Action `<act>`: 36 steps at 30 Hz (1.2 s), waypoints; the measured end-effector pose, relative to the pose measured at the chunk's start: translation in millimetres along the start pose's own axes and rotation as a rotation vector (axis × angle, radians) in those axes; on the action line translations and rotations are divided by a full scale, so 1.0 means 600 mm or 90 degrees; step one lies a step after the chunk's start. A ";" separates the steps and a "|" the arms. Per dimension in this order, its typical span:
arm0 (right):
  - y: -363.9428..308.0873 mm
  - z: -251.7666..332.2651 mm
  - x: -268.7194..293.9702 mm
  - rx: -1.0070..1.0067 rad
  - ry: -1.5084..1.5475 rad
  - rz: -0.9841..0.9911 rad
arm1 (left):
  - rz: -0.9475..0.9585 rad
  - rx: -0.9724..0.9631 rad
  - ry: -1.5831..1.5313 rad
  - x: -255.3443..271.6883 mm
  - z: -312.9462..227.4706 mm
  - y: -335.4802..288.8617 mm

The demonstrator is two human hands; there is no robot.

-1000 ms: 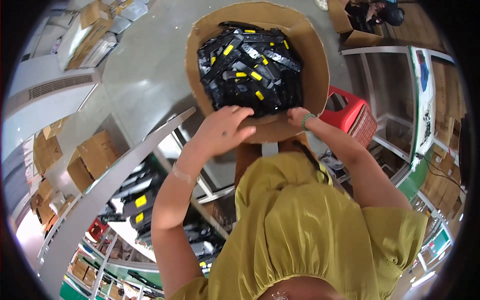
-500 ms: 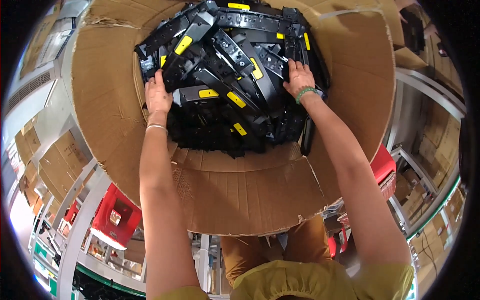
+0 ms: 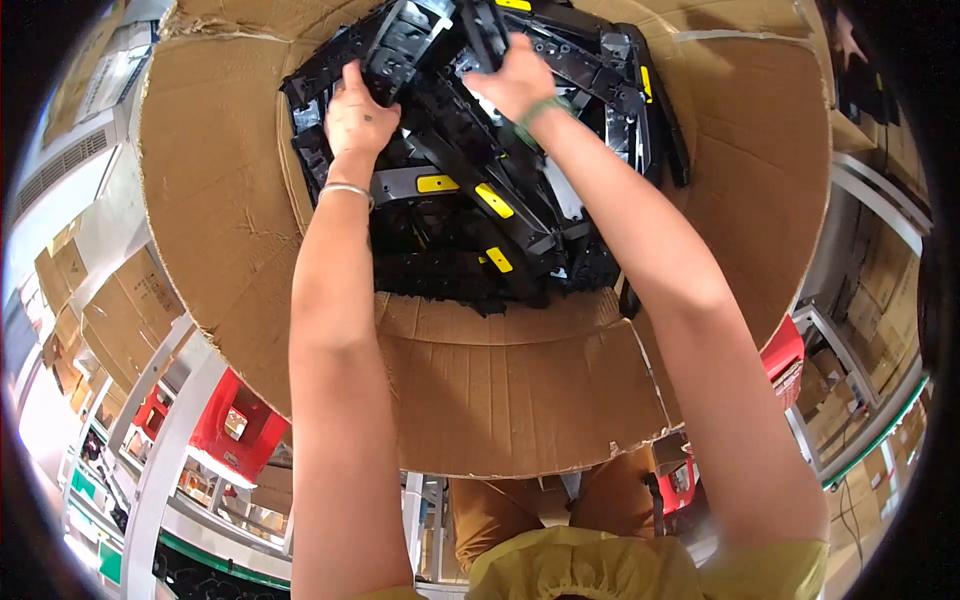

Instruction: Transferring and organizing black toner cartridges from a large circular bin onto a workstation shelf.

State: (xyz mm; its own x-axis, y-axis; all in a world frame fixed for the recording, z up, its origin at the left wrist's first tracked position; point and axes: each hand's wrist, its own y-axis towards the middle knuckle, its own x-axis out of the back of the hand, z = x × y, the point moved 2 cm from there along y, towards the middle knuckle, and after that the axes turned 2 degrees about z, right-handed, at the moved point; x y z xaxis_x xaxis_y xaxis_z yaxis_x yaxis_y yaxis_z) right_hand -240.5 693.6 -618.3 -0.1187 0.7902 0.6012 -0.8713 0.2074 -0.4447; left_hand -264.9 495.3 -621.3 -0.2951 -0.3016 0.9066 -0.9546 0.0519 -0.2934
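A pile of black plastic parts [image 3: 440, 130], long and ribbed, several with yellow labels, lies in a large cardboard box. My left hand [image 3: 362, 122] is closed at the left of the pile, gripping the lower end of a black part [image 3: 400, 45] tilted up toward the far side. At the far middle, my right hand [image 3: 518, 82] has its thumb and fingers around another narrow black part [image 3: 484, 32]. Its fingertips are partly hidden and slightly blurred. A grey-sided part with a yellow label [image 3: 436, 184] rests just beside my left wrist.
The box's tall cardboard wall [image 3: 215, 190] surrounds the pile, its near flap [image 3: 500, 420] bending toward me. Red bins [image 3: 238, 425] stand outside at both sides. Metal frames [image 3: 180, 450] and stacked cartons [image 3: 130, 305] fill the left; more cartons [image 3: 885, 270] sit at right.
Both hands have moved farther into the box, the right one also well to the left. Black parts at the far side are now lifted and tilted in my hands.
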 end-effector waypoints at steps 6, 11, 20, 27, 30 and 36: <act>-0.001 0.063 -0.069 -0.031 -0.102 -0.168 | -0.354 0.121 -0.463 0.091 0.063 -0.054; -0.013 0.031 -0.066 0.000 -0.224 -0.178 | -0.232 0.150 -0.779 0.078 -0.032 -0.077; -0.133 -0.088 0.105 0.010 -0.021 -0.109 | 0.129 0.362 -0.803 -0.023 -0.021 -0.046; -0.132 -0.124 0.005 -0.040 -0.147 0.053 | 0.024 0.473 -0.581 -0.051 -0.084 -0.010; -0.151 -0.080 -0.003 -0.105 -0.188 0.056 | 0.046 0.500 -0.424 -0.022 -0.105 -0.012; -0.150 -0.063 -0.014 -0.204 -0.205 0.048 | 0.011 0.444 -0.505 -0.060 -0.046 -0.010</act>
State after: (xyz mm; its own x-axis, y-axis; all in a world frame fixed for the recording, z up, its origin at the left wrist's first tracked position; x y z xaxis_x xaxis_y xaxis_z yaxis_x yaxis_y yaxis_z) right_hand -143.0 690.0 -608.1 -0.3622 0.6008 0.7127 -0.6692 0.3646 -0.6475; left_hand -249.7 532.2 -643.8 0.0435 -0.8552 0.5165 -0.6415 -0.4203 -0.6418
